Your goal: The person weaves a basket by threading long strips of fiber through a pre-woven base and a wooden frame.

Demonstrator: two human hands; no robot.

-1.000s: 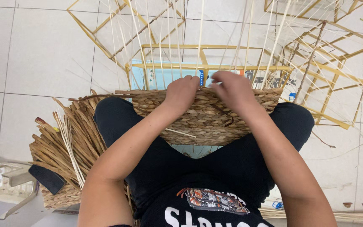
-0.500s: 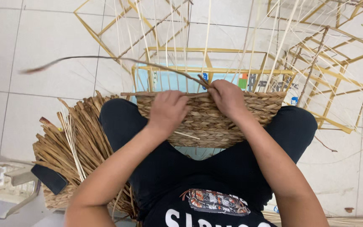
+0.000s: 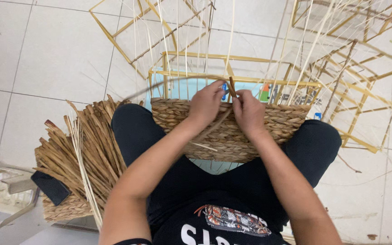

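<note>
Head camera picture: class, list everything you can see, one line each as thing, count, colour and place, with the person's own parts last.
Woven basket: one, tan-brown, half-woven, on the person's lap.
Fibre strand: one, dark brown, arching left from the hands.
Thin upright stakes: many, pale straw, rising from the basket's top edge.
Wire frames: several, yellow, on the floor ahead and to the right.
Bundle of dried fibre: one, brown, on the floor left of the knee.
Phone-like slab: one, black, on the bundle's near end.
Plastic stool: one, white, bottom-left corner.
Floor tiles: many, pale grey.
Trousers: black.
Left hand: at the basket's top edge.
Right hand: pinching the strand.
</note>
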